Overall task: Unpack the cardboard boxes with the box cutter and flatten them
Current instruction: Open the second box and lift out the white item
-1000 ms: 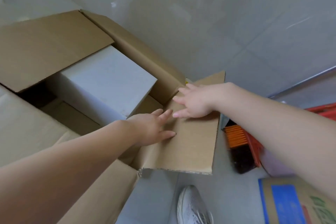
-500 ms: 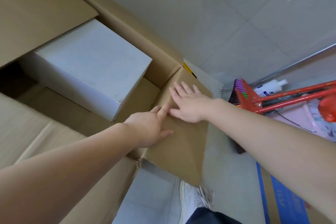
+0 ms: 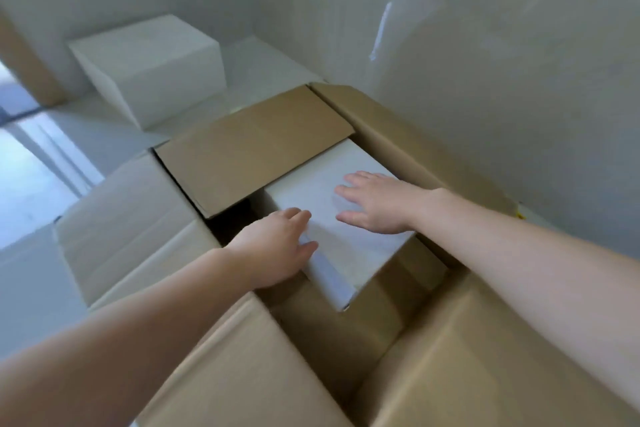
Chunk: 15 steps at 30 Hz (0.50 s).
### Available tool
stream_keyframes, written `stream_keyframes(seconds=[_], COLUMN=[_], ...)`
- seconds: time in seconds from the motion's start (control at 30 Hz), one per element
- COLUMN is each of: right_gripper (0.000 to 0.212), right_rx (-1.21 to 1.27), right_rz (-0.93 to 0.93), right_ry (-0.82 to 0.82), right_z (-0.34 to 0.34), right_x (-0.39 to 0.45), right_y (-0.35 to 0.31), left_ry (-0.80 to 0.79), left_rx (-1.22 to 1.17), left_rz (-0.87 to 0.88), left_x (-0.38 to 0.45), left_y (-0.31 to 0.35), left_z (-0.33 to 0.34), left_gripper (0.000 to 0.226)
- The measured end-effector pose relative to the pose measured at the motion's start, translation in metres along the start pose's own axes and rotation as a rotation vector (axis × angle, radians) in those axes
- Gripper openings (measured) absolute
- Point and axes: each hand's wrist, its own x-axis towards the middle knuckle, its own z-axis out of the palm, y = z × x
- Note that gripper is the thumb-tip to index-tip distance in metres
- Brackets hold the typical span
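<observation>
nearest, the big cardboard box (image 3: 242,374) fills the bottom of the view, its flaps folded outward at the near, left and right sides, with one far flap (image 3: 252,146) still leaning partly over the opening. inside it, toward the far right corner, sits a white box (image 3: 349,253), tilted slightly so a near corner points down into the cavity.

the left hand (image 3: 277,246) has its fingers relaxed and straight, reaching along the left near edge of the white box and touching it, gripping nothing. the right hand (image 3: 374,204) lies flat on the top face, fingers spread, pressing rather than holding.

judging by its flat faces and crisp edges, the white box looks stiff and smooth (probably a bit slippery to bare palms), and its weight can't be read from here. the safest hold would likely be under or against two opposite sides, since the top offers no lip. the dark gap on its left gives room for fingers; the right side sits close to the cardboard wall.

further off, a second white box (image 3: 149,69) stands on the pale floor (image 3: 45,184) at far left, well apart, against a plain light wall (image 3: 485,45). no box cutter is visible.
</observation>
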Motion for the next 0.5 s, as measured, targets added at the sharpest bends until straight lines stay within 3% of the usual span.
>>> stream_keyframes(seconds=[0.13,0.27,0.4,0.5], right_gripper=[0.039,0.033,0.041,0.042], right_rx=[0.122,0.222,0.211,0.188], right_rz=[-0.062,-0.125,-0.149,-0.182], right_ry=[0.166,0.224,0.248,0.308], right_z=[-0.009,-0.01,-0.009,-0.011], right_x=[0.026,0.036,0.056,0.067], right_y=[0.004,-0.005,-0.007,-0.002], left_ry=[-0.099,-0.275,-0.245,-0.196], left_rx=[0.03,0.303,0.248,0.443], left_rz=[-0.184,-0.175,-0.295,-0.218], left_x=[0.008,0.019,0.036,0.034], left_y=[-0.001,0.001,-0.006,-0.008], left_z=[-0.006,-0.02,-0.039,-0.037], left_gripper=[0.041,0.066,0.048,0.066])
